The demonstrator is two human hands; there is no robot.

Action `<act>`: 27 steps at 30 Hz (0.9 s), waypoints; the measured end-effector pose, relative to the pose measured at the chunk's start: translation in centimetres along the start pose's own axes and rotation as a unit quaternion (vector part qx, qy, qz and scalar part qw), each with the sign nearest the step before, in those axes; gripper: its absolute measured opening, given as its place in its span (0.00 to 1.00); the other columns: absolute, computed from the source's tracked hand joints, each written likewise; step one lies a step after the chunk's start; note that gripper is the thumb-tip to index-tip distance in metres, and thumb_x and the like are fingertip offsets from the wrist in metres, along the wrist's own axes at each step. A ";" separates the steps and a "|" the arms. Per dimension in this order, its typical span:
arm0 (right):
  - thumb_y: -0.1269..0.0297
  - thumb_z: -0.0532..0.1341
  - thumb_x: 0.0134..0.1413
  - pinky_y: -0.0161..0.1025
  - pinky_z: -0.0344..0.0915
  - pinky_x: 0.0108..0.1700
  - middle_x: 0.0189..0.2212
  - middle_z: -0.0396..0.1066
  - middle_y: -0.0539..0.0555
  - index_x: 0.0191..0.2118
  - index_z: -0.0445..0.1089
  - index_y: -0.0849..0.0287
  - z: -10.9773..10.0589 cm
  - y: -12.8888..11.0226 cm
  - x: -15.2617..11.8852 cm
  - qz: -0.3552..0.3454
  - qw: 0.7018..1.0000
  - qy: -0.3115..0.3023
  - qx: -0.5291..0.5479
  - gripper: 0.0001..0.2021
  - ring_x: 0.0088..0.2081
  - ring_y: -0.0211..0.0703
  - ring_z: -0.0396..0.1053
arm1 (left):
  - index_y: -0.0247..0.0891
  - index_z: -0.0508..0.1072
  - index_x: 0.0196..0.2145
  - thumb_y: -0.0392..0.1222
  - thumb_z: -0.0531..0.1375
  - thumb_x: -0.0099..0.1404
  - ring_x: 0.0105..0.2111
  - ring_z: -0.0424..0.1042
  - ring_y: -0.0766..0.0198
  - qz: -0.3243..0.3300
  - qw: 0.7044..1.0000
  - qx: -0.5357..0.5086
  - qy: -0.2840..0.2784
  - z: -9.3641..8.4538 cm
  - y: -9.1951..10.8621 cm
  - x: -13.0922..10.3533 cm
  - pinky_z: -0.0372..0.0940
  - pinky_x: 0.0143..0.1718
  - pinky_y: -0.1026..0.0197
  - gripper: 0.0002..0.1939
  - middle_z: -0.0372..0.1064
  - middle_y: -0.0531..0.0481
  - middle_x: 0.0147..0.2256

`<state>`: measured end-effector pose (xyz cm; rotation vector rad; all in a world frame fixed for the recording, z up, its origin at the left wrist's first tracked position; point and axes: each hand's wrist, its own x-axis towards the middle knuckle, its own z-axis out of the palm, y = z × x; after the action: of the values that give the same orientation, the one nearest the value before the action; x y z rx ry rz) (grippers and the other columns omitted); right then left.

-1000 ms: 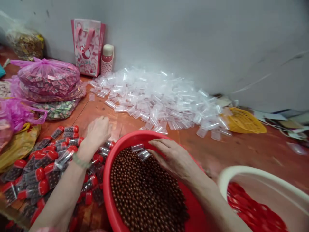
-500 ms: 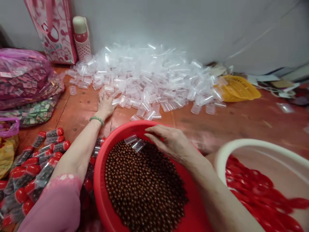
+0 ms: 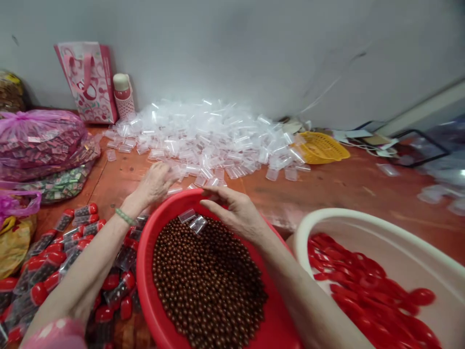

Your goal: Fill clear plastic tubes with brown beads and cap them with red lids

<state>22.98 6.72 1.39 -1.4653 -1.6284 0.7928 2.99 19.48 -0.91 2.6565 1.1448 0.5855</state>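
Note:
My left hand (image 3: 154,185), with a green bead bracelet (image 3: 125,216) on its wrist, is at the near edge of a heap of clear plastic sleeves (image 3: 207,133). Its fingers are curled together, and a motion-blurred clear sleeve (image 3: 177,169) shows at the fingertips. Over the far rim of a red basin (image 3: 145,271), my right hand (image 3: 234,209) is open, thumb and fingers apart and nothing between them. Dark brown beads (image 3: 207,286) fill much of the basin. Two clear sleeves (image 3: 198,224) lie on the beads, left of my right hand.
Red-ended clear capsules (image 3: 47,261) holding dark beads lie at left. A white basin (image 3: 303,232) with red plastic pieces (image 3: 363,276) stands at right. A yellow basket (image 3: 323,148), pink flask (image 3: 124,99), gift bag (image 3: 89,87) and purple bags (image 3: 39,140) are farther back.
My left hand has drawn back from the sleeve heap toward the red basin. My right hand stays over the basin's rim. The camera view has tilted up and turned right.

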 end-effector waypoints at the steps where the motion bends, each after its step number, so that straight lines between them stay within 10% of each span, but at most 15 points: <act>1: 0.55 0.63 0.54 0.43 0.72 0.42 0.42 0.76 0.57 0.51 0.69 0.59 0.1 -0.1 0.1 0.013 0.999 0.011 0.049 0.21 0.36 0.42 0.74 | 0.33 0.68 0.43 0.45 0.51 0.70 0.46 0.67 0.58 0.022 1.000 0.002 0.011 -0.8 1.1 -0.6 0.63 0.51 0.53 0.12 0.69 0.42 0.43; 7: 0.53 0.67 0.49 0.45 0.71 0.46 0.43 0.75 0.56 0.50 0.69 0.59 0.4 -1.4 -0.6 -0.018 0.989 -0.011 0.146 0.24 0.41 0.44 0.73 | 0.30 0.67 0.41 0.43 0.51 0.70 0.43 0.67 0.52 0.128 0.986 0.106 -0.010 -3.1 7.0 -3.5 0.64 0.46 0.50 0.12 0.69 0.39 0.39; 13: 0.56 0.64 0.54 0.42 0.68 0.42 0.37 0.75 0.55 0.41 0.71 0.61 -1.2 -2.5 -3.0 -0.052 0.988 -0.125 -0.072 0.14 0.38 0.44 0.72 | 0.31 0.67 0.40 0.35 0.51 0.67 0.38 0.69 0.54 0.108 0.983 0.084 -0.122 -1.7 10.0 -6.5 0.66 0.41 0.52 0.07 0.70 0.40 0.37; 18: 0.64 0.60 0.59 0.42 0.66 0.44 0.40 0.74 0.61 0.44 0.70 0.64 -0.9 -1.3 -5.1 -0.088 0.909 -0.247 -0.323 0.10 0.41 0.48 0.72 | 0.33 0.64 0.47 0.30 0.54 0.61 0.40 0.71 0.58 0.119 0.964 0.015 -0.237 -0.5 9.5 -7.8 0.68 0.43 0.56 0.15 0.70 0.42 0.42; 27: 0.79 0.50 0.58 0.43 0.66 0.37 0.37 0.73 0.67 0.41 0.71 0.68 -0.7 1.8 -6.5 -0.061 0.768 -0.327 -0.548 0.13 0.38 0.52 0.74 | 0.27 0.69 0.45 0.28 0.48 0.66 0.42 0.75 0.53 0.048 0.952 0.147 -0.264 1.8 10.4 -3.2 0.69 0.39 0.56 0.14 0.71 0.35 0.41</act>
<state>24.59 0.45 -0.78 -1.8822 -3.0074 0.1913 8.62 10.00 -0.09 2.8535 0.9986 -0.3075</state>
